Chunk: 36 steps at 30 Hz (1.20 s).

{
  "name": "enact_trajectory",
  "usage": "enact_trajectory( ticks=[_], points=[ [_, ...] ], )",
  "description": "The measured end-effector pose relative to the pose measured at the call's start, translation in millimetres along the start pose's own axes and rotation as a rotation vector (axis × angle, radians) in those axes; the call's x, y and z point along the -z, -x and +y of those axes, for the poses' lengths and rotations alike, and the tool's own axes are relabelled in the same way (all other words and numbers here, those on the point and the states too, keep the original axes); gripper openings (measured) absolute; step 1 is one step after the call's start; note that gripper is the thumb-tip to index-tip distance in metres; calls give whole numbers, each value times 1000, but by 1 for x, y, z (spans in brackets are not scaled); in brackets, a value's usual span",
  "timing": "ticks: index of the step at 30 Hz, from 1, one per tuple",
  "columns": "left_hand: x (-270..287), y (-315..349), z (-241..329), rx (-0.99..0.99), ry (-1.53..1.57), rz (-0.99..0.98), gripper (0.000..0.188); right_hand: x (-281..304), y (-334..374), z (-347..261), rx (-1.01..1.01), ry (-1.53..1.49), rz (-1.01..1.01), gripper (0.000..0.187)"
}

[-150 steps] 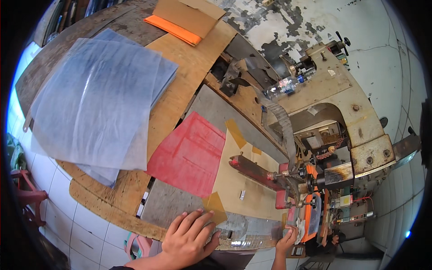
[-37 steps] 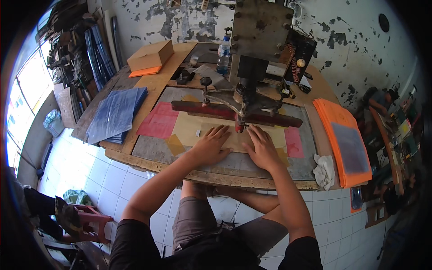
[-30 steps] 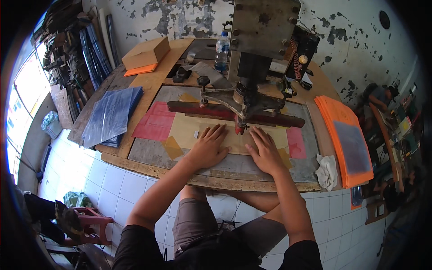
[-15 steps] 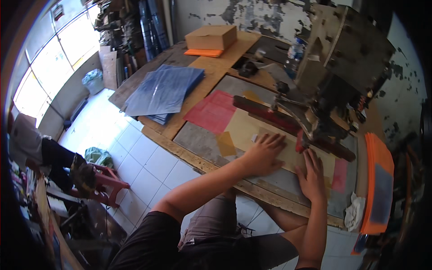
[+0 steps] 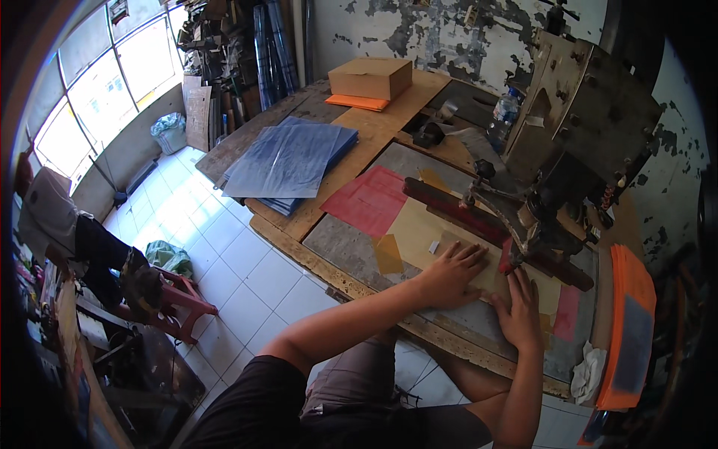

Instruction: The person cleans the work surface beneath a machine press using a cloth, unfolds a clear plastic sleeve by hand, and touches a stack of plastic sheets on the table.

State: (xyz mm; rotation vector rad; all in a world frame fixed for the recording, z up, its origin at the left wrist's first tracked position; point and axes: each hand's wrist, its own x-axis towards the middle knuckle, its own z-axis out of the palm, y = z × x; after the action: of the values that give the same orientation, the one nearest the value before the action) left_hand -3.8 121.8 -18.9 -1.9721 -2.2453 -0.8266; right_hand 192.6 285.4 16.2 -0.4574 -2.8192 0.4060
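Head view: a wall (image 5: 359, 39) with peeling paint stands behind a wooden worktop (image 5: 298, 253). A grey plate (image 5: 336, 243) is set in the worktop, near its front edge. A tan sheet (image 5: 420, 230) lies flat on the plate, its long axis roughly parallel to the worktop's front edge; its left end points to a red sheet (image 5: 366, 200), its right end to a pink piece (image 5: 566, 313). Above it, the red-edged bar (image 5: 443, 204) of a press (image 5: 591, 112) runs along the same axis. The left hand (image 5: 452, 278) rests palm-down over the tan sheet, fingers slightly spread. The right hand (image 5: 517, 310) lies just beside it, fingers extended; neither hand visibly pinches anything. Clear bluish sheets (image 5: 280, 159) lie toward the worktop's left edge, orange sheets (image 5: 618, 299) at its right edge.
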Motion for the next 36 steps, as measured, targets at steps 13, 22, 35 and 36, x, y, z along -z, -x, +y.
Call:
enact_trajectory(
  ticks=[13,22,35,36],
  points=[
    [2,4,0,62,-96,68,75,3,19,20,-160,4,85,60],
    [6,8,7,162,-183,79,78,15,19,18,-350,-18,94,57],
    [14,8,17,373,-266,49,85,8,24,30,-401,-27,219,51],
    [14,7,17,372,-265,49,85,8,24,31,-402,-27,220,51]
  ],
)
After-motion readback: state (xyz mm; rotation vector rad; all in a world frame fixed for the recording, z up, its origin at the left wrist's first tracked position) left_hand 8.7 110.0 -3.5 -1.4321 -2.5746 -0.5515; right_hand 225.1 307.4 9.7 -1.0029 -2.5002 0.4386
